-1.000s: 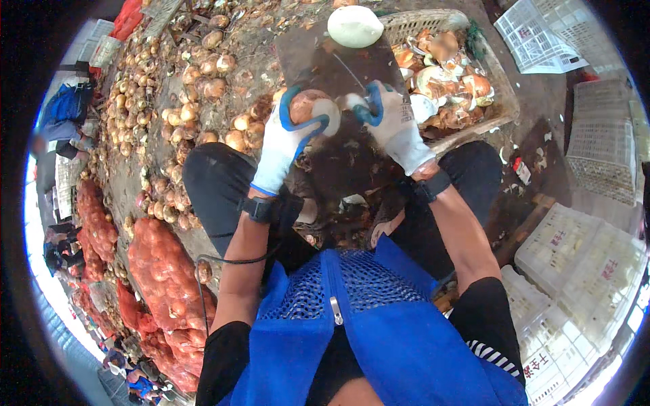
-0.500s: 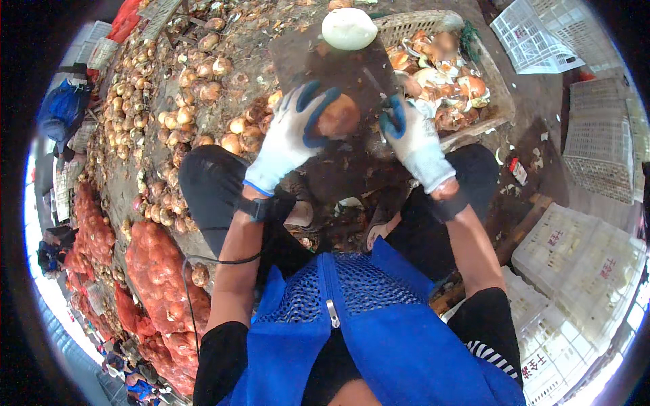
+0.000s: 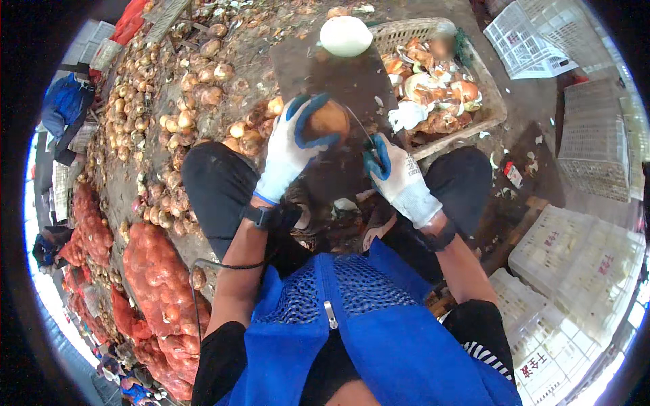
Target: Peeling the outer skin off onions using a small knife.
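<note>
Around dark board (image 3: 294,64), littered ground (image 3: 518,111), onions (image 3: 212,95), crates (image 3: 590,128)

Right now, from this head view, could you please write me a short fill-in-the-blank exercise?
The left hand holds a brown-skinned ____.
The right hand grips a thin-bladed ____.
The basket of peelings stands to the ____ of the dark board.

Missing words: onion; knife; right.

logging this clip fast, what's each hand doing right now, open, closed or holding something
Left hand: closed around the side of a brown-skinned onion.
Right hand: closed, holding a thin-bladed knife.
</note>
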Available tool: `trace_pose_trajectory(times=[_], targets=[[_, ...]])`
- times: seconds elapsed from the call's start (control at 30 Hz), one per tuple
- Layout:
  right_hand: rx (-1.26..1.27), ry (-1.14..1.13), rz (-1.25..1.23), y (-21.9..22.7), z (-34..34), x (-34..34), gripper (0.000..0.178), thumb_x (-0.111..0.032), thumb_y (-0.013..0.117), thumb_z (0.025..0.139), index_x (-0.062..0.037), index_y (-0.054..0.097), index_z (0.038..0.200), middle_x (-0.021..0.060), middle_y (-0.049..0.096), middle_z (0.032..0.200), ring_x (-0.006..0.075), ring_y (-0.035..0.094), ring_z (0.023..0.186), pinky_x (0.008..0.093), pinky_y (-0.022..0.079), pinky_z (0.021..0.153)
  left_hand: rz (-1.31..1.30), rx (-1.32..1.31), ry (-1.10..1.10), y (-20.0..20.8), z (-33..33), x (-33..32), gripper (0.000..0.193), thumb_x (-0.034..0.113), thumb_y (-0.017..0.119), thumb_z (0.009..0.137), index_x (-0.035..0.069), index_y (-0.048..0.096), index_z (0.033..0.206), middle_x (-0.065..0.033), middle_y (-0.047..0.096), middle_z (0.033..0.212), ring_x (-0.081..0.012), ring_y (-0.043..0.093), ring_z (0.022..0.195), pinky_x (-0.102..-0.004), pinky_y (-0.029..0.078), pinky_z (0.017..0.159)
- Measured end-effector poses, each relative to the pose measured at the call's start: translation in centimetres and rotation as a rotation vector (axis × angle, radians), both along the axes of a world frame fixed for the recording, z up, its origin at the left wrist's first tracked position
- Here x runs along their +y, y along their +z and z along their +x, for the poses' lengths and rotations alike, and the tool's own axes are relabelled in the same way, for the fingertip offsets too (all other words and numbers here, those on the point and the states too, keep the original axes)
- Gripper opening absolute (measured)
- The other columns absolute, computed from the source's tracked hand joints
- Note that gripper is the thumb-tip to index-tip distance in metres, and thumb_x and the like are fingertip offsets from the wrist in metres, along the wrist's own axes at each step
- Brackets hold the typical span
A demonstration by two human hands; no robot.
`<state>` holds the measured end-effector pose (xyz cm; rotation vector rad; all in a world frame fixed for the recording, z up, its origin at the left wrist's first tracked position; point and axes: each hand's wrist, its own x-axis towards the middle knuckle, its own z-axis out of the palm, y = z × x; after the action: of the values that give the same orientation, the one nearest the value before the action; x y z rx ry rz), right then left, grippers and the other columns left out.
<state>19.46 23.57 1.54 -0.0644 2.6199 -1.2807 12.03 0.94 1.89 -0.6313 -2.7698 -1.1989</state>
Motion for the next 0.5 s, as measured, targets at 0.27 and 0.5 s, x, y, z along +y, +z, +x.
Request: trace_pose_trajectory(times=[0.27, 0.5], targets=[[-0.048, 0.018, 0.046, -0.6, -0.2, -1.2, 0.048, -0.02, 0.065, 0.086, -0.0039, 0.051, 0.129, 0.0243, 0.067, 0.096, 0.0426, 0.064, 0.094, 0.0491, 0.052, 0.079, 0.035, 0.06, -0.035, -0.6, 1.3, 1.2, 0.091, 0.009, 0.088, 0.056, 0.006, 0.05, 0.139, -0.0157, 0.053, 0.138, -0.0339, 0.048, 0.13, -0.0409, 0.037, 0.111], [0.044, 0.008, -0.052, -1.0, -0.1, -1.5, 0.04, -0.019, 0.065, 0.086, -0.0009, 0.052, 0.119, 0.0254, 0.066, 0.093, 0.0439, 0.064, 0.092, 0.0506, 0.052, 0.077, 0.126, 0.002, -0.032, -1.8, 0.5, 1.3, 0.088, 0.013, 0.086, 0.063, 0.007, 0.046, 0.141, -0.019, 0.049, 0.137, -0.0361, 0.049, 0.128, -0.042, 0.043, 0.107]])
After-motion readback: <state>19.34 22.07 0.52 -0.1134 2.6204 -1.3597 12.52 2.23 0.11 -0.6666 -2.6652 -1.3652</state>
